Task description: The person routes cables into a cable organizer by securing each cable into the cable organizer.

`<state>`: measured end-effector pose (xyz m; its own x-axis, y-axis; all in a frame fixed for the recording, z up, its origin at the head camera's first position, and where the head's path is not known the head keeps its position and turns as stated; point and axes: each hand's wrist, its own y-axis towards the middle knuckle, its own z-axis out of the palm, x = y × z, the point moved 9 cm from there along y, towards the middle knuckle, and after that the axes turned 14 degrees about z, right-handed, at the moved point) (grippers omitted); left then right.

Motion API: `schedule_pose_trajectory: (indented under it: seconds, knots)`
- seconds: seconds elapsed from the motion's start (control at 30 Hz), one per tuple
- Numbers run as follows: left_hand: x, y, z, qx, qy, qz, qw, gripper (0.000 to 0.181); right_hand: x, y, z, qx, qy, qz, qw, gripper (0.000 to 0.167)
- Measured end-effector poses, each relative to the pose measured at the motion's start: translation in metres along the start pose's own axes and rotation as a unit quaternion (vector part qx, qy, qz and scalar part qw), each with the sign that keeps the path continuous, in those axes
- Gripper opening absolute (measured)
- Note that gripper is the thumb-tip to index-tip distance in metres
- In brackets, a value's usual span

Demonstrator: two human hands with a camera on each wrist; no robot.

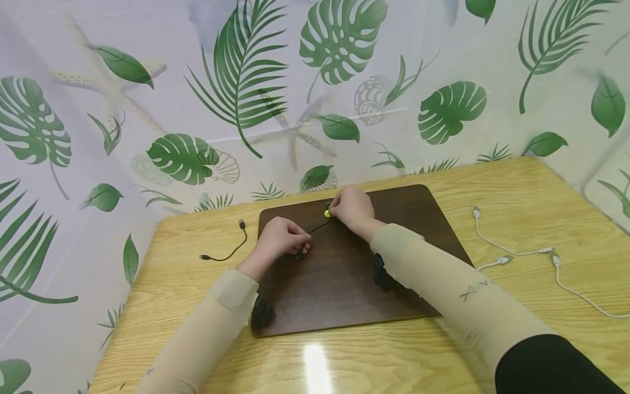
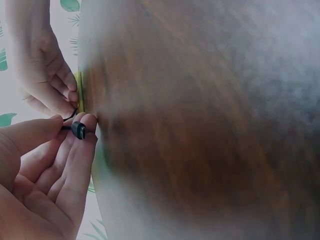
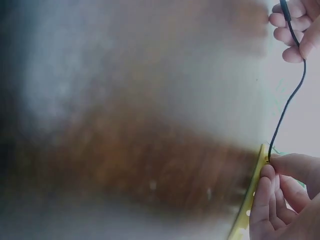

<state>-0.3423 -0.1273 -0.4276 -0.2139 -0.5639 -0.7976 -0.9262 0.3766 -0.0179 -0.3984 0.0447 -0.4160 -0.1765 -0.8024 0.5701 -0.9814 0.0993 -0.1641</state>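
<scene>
Dark brown rectangular board (image 1: 334, 295): room to pass at frame centre, entered from bottom centre between the sleeves.
Thin black cable (image 1: 319, 226): strung between left hand (image 1: 279, 239) and right hand (image 1: 351, 209), barring the way at upper centre.
Cream long sleeves (image 1: 443, 273): block sideways passage at lower left and lower right.
White plug-ended cables (image 1: 512, 254): low obstacles, right.
White leaf-printed wall (image 1: 275, 65): limits reach across the top.

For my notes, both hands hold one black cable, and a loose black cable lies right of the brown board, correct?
No: the loose black cable lies left of the brown board, as the head view shows. The left hand and right hand hold one black cable.
</scene>
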Motion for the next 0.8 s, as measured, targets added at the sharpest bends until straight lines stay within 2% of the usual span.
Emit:
schedule_pose_trajectory:
  seconds: [0.17, 0.33, 0.63, 0.8]
  knots:
    - [-0.003, 0.002, -0.002, 0.0, 0.038, 0.018, 0.9991, 0.018, 0.0, 0.004, -0.001, -0.003, -0.022, 0.004, 0.9997, 0.016]
    - [-0.004, 0.004, -0.004, -0.006, 0.076, 0.022, 0.9969, 0.015, 0.001, 0.006, -0.001, 0.003, -0.036, 0.005, 0.9993, 0.012]
    - [0.002, 0.005, -0.008, -0.013, 0.109, 0.025, 0.9937, 0.015, 0.003, 0.006, 0.001, 0.014, -0.029, 0.007, 0.9995, 0.011]
    - [0.006, 0.003, -0.011, -0.016, 0.111, 0.023, 0.9934, 0.015, 0.003, 0.004, 0.001, 0.017, -0.017, 0.003, 0.9997, 0.011]
